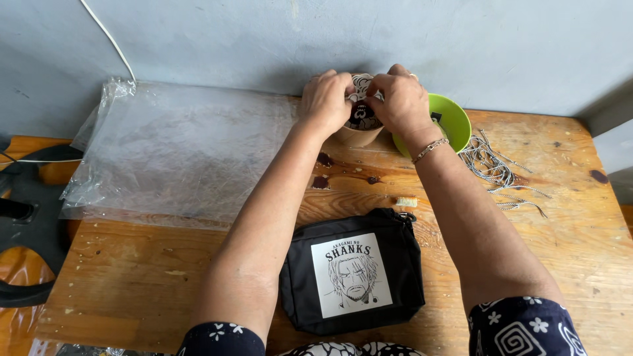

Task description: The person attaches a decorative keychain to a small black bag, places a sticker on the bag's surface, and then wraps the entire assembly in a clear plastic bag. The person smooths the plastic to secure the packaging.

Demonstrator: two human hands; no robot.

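**Both hands pinching a printed piece over a small cup**

Head view, looking down at a wooden table (580, 244) set against a pale wall.

Far edge, centre: left hand (325, 100) and right hand (400, 99) meeting knuckle to knuckle, fingers curled narrow, both gripping a black-and-white printed piece (361, 109) from opposite sides. Held directly over a small tan cup (357, 136), seemingly inside its mouth or just at its rim; cannot tell which. Beaded bracelet (430, 149) on the right wrist.

Judged from the grip: best done with even pressure from both sides, piece kept level, cup steady on the wood so as not to tip toward the wall. Thumbs hidden behind the fingers, so exact pinch points not visible.

Containers:
- Tan cup: contents mostly hidden by the hands; only the printed piece showing at the top.
- Green bowl (455, 118), just beside the right hand, touching or nearly touching the cup; a small dark item inside near its left wall, rest hidden.
- Black zip pouch (300, 283) near the table's front edge, closed, with a white square print of a drawn face; contents unseen.

Elsewhere: clear plastic sheet (178, 151) spread on the left, bundle of black-and-white cords (494, 168) right of the bowl, small pale brush (406, 202) between pouch and cup.
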